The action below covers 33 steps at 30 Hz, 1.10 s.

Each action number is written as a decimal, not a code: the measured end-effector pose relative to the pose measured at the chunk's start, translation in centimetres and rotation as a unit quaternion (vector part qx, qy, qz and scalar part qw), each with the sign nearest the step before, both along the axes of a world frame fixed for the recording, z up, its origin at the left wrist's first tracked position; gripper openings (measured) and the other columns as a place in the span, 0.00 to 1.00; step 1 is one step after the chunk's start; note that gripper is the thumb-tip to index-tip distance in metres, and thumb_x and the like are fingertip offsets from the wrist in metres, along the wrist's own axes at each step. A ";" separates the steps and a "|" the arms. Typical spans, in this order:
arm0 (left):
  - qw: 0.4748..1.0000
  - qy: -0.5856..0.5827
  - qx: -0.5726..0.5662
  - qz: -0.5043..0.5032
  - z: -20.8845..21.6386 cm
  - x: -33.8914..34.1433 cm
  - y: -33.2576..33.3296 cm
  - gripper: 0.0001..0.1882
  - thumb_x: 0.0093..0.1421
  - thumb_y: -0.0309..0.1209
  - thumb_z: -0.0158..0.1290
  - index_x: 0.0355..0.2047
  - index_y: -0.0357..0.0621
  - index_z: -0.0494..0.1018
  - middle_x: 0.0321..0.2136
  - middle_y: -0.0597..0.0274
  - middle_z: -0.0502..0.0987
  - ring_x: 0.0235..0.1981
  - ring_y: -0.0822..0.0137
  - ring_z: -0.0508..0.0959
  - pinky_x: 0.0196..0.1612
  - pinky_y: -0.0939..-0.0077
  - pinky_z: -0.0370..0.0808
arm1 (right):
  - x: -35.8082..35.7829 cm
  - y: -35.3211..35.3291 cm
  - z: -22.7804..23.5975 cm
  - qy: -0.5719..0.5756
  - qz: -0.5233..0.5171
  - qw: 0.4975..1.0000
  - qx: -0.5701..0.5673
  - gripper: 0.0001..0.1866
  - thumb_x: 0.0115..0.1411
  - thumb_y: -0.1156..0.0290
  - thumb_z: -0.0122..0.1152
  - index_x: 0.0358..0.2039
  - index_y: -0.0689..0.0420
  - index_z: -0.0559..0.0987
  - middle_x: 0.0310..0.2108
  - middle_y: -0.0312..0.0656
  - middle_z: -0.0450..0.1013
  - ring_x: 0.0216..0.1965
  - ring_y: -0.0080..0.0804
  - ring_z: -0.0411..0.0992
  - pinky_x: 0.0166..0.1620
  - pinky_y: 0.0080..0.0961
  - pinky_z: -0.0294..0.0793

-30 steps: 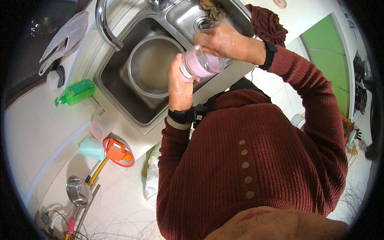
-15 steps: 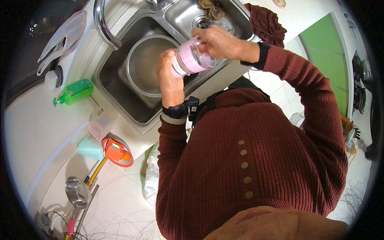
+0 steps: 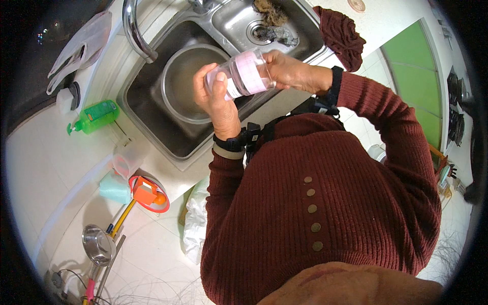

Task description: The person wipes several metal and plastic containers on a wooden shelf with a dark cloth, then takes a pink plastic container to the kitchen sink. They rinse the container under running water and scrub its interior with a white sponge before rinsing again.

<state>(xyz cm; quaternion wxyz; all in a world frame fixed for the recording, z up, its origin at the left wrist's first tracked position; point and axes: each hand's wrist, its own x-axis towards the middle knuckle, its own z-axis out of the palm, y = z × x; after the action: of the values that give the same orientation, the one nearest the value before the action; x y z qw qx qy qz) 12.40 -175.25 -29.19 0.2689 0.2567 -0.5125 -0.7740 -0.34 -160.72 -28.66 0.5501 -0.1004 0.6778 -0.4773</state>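
Over the front edge of the left sink basin, a clear jar (image 3: 248,72) with a pink band lies tilted on its side between my hands. My left hand (image 3: 219,101) is closed round its left end, thumb on the near side. My right hand (image 3: 294,72) is curled at the jar's right end, its fingertips partly hidden by the jar wall. Below and beyond the jar, a round metal basin (image 3: 175,96) holding cloudy water sits in the left sink basin (image 3: 140,101).
The right sink basin (image 3: 231,23) holds a brown scrubber (image 3: 272,12) and a grey mesh scrubber (image 3: 282,35). A curved faucet (image 3: 129,30) stands at left. Nearby are a green pump bottle (image 3: 96,117), a dark red cloth (image 3: 341,38), a clear cup (image 3: 127,155) and a ladle (image 3: 97,245).
The jar has turned and shifted slightly right. My left thumb now lies across its near side. My right hand has slid from the jar's far side toward its right end.
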 end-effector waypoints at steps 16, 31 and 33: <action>0.992 -0.031 0.116 0.021 -0.8 -1.1 -0.1 0.21 0.66 0.43 0.54 0.49 0.37 0.73 0.46 0.51 0.77 0.50 0.56 0.76 0.55 0.55 0.74 | -0.6 -1.4 -1.1 0.281 -0.004 0.957 -0.072 0.17 0.64 0.58 0.65 0.37 0.62 0.82 0.21 0.48 0.77 0.22 0.37 0.78 0.26 0.37 0.76; 0.989 -0.014 0.146 0.023 -0.1 -1.4 0.5 0.15 0.65 0.38 0.56 0.44 0.39 0.75 0.41 0.60 0.76 0.44 0.65 0.76 0.50 0.68 0.73 | -1.8 -1.3 0.4 0.549 0.026 0.831 -0.084 0.17 0.63 0.55 0.66 0.34 0.58 0.79 0.17 0.48 0.74 0.21 0.46 0.77 0.24 0.41 0.71; 0.996 0.018 0.069 0.044 0.5 -1.0 0.4 0.12 0.63 0.33 0.58 0.42 0.38 0.75 0.40 0.61 0.75 0.44 0.67 0.75 0.51 0.70 0.72 | 0.1 -0.3 0.2 0.228 -0.018 0.972 -0.059 0.18 0.63 0.55 0.66 0.32 0.60 0.81 0.16 0.43 0.72 0.19 0.37 0.74 0.23 0.37 0.70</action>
<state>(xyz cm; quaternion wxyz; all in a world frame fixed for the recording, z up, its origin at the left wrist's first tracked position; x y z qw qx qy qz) 11.36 -174.86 -28.71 0.2936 0.2826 -0.4413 -0.7995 -0.28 -161.03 -28.41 0.3655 -0.2268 0.7576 -0.4910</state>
